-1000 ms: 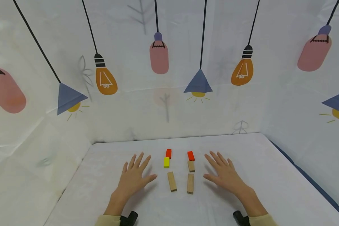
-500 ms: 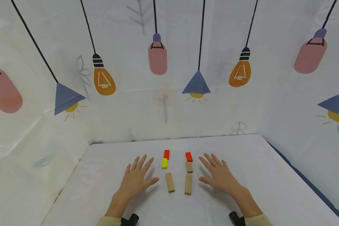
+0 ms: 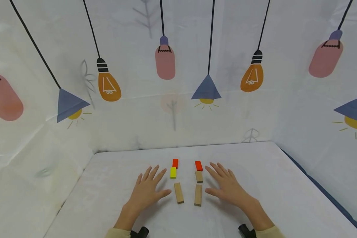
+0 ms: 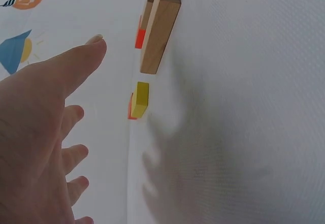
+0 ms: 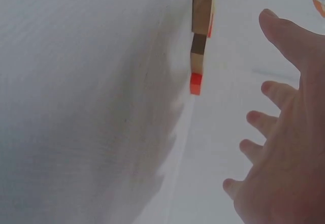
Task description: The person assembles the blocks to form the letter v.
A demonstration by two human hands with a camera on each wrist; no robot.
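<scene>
Two short columns of blocks lie between my hands on the white table. In the left column a red block (image 3: 175, 163) is farthest, then a yellow block (image 3: 173, 173), then a long wooden block (image 3: 179, 193) nearest me. The right column has a red block (image 3: 198, 166), a short wooden block (image 3: 199, 177) and another long wooden block (image 3: 198, 195). My left hand (image 3: 147, 191), fingers spread, hovers left of the blocks, its thumb tip close to the left long block. My right hand (image 3: 227, 186) hovers on the other side, also spread and holding nothing.
The white tabletop (image 3: 107, 178) stretches out around the hands. Behind it hangs a pale backdrop (image 3: 131, 122) printed with lamps and bulbs. A dark blue strip (image 3: 318, 188) runs along the table's right edge.
Both hands have moved inward, closer to the two columns, with fingers still spread. The blocks keep their places on the table; the head view has shifted slightly.
</scene>
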